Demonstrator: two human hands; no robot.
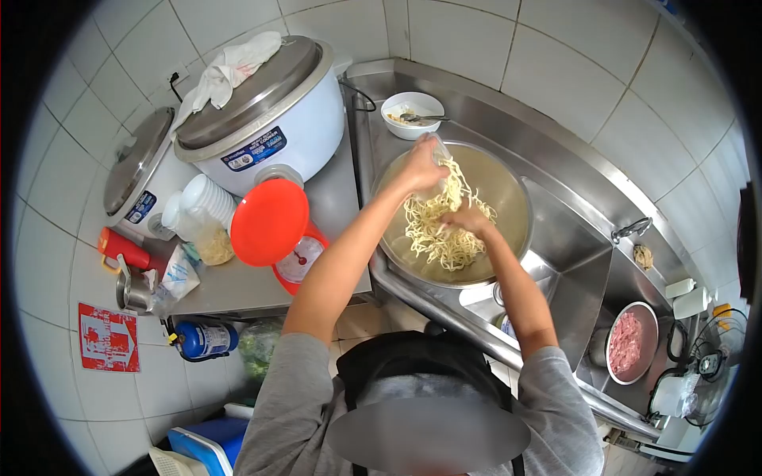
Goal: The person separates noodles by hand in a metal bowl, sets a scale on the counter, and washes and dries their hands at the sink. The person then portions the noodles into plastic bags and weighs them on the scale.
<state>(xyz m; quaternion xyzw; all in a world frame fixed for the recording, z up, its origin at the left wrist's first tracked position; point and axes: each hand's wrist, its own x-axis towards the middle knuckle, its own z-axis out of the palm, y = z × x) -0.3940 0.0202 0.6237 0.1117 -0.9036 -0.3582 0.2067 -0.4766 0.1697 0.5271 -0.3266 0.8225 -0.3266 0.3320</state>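
Thick yellow noodles [452,246] lie in a heap inside a large metal bowl [514,202] at the sink. My left hand [422,166] is closed on a clear plastic bag [436,147] tilted over the bowl. From the bag's mouth a strand of noodles hangs down to the heap. My right hand [470,218] is in the bowl just below it, its fingers curled into the noodles; the fingertips are partly hidden among them.
Behind the bowl stands a white bowl [412,105] with a spoon. Left are a large rice cooker [309,127], a red lid [270,222] and stacked white containers [208,193]. On the right are a faucet [633,230] and a metal bowl of raw meat [627,341].
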